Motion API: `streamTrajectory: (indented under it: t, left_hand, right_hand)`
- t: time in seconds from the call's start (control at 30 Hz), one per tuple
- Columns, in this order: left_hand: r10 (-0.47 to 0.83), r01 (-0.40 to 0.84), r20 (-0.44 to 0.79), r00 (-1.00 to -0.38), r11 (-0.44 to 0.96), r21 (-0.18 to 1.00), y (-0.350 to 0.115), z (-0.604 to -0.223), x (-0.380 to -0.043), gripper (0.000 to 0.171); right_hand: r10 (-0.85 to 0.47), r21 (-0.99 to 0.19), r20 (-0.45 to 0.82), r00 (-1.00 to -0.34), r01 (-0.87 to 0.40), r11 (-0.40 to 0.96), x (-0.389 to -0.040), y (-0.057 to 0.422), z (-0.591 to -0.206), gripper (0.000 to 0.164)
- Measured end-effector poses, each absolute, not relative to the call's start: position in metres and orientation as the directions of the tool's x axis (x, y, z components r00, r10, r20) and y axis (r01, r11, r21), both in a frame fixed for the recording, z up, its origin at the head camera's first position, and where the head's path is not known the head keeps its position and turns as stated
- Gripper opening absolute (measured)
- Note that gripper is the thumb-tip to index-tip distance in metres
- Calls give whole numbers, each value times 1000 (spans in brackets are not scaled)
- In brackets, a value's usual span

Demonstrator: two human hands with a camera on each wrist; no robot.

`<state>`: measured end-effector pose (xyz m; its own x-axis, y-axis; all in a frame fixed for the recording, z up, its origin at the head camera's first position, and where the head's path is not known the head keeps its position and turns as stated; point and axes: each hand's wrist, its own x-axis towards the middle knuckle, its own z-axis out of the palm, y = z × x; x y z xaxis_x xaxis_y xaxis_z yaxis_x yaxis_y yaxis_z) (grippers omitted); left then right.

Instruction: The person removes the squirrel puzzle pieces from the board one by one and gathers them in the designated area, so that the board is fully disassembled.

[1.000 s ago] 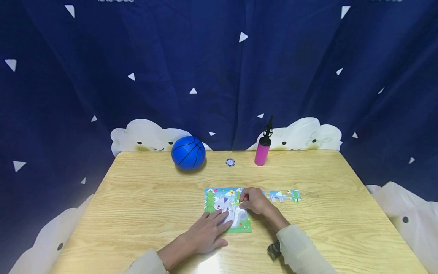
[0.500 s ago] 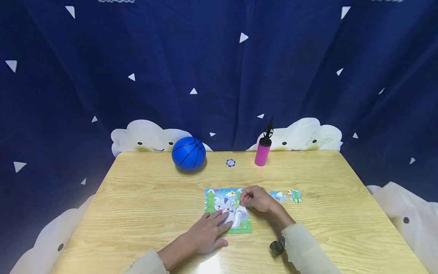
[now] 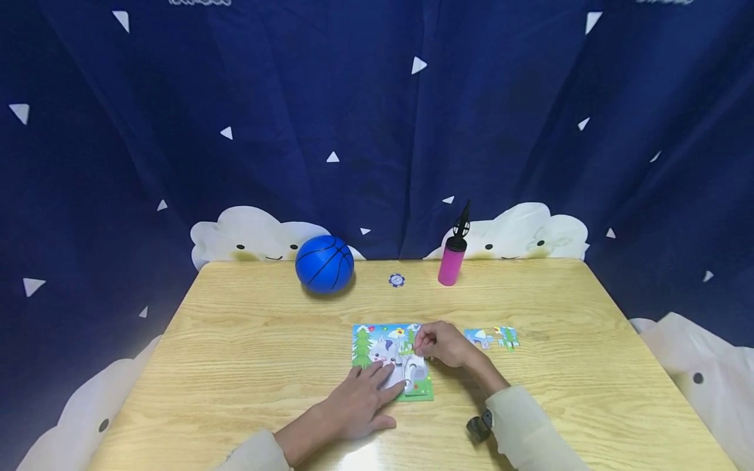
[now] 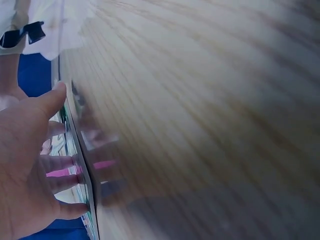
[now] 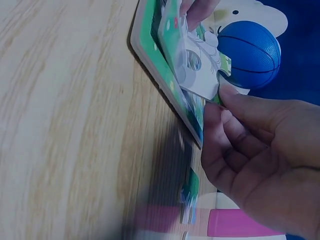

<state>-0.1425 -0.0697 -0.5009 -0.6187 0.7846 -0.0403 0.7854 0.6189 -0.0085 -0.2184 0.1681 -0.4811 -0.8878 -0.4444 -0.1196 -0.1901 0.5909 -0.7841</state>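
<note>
A jigsaw puzzle with a cartoon squirrel-like animal and trees lies on the table in the head view. My left hand rests on its lower part, fingers spread and fairly straight. At the puzzle's right side, my right hand pinches the edge of a jigsaw piece between thumb and index finger. This white and grey piece tilts up from the board in the right wrist view. Below it shows the green-bordered puzzle base. Fingers of the left hand reach in from the top of that view.
Several loose jigsaw pieces lie right of the puzzle. Farther back stand a blue basketball and a pink hand pump with a black nozzle. A blue and white poker chip lies between them. A dark curtain hangs behind the table.
The tail section of the puzzle has risen and shifted slightly right under my right hand's pinch. My right forearm has moved a little right. The left hand has stayed almost in place.
</note>
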Motion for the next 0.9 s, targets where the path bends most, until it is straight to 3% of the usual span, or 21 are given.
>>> streamTrajectory:
  t: [0.27,0.53,0.9]
  left_hand:
    - [774,772,-60,-631,633,54,-69,-499,-143,64]
    - [799,800,-41,-600,598,-47,-68,-498,-140,61]
    - [797,798,-44,-602,600,-53,-67,-498,-140,62]
  right_hand:
    - [-445,-773,-85,-891,-223,594,-219,166,-482,5]
    - [-441,-771,-81,-894,-224,596,-218,163,-482,6]
    - [-395,-769,-74,-916,-200,607,-221,171,-476,5]
